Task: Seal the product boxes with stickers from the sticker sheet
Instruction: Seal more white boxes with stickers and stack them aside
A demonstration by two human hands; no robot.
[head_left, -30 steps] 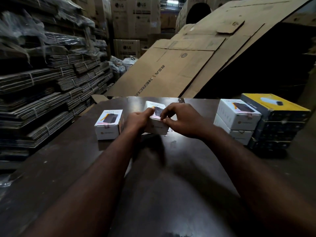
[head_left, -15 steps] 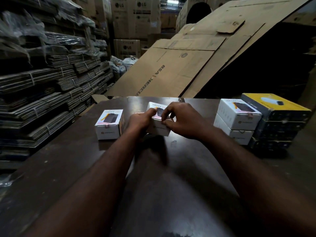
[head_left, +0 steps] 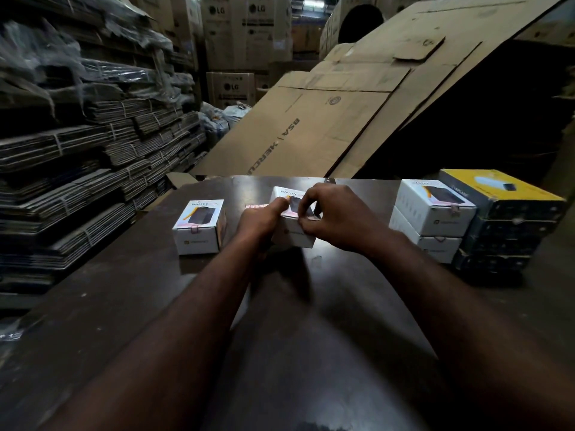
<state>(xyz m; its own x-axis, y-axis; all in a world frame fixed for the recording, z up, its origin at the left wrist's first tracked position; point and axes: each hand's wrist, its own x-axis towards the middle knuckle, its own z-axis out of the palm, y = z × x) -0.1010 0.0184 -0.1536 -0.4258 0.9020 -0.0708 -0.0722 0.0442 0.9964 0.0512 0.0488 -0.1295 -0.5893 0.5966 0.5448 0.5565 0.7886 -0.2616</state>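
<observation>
We see the left hand (head_left: 260,219) gripping the small white cardboard product box in the middle (head_left: 294,235) of the dark brown glossy table (head_left: 311,321). Its thumb is on the lid and its fingers are curled round the left side of the box, while the right hand (head_left: 338,219) has curled fingers that pinch the front top edge, where the lid meets the front wall. We judge that a seal is being pressed there, but the sticker itself is too small and too covered to tell. To do this step well, we would hold the box firm with the left hand so it does not slide. We would lay the sticker half on the lid and half on the front wall, then rub it from the fold outward so no corner lifts. The pink strip of sticker sheet (head_left: 255,206) lies flat on the table just behind the left hand, near for the next seal. We count four white product boxes: the middle one, one white box on the left (head_left: 199,227) with a pink seal on its front edge, and two white boxes stacked on the right (head_left: 435,209), each showing a seal also. Just beside that stack stands a pile of dark boxes with a yellow-topped box (head_left: 497,194) uppermost. We count at least three there, as the low ones are too dark to be sure. One sticker sheet is visible.
</observation>
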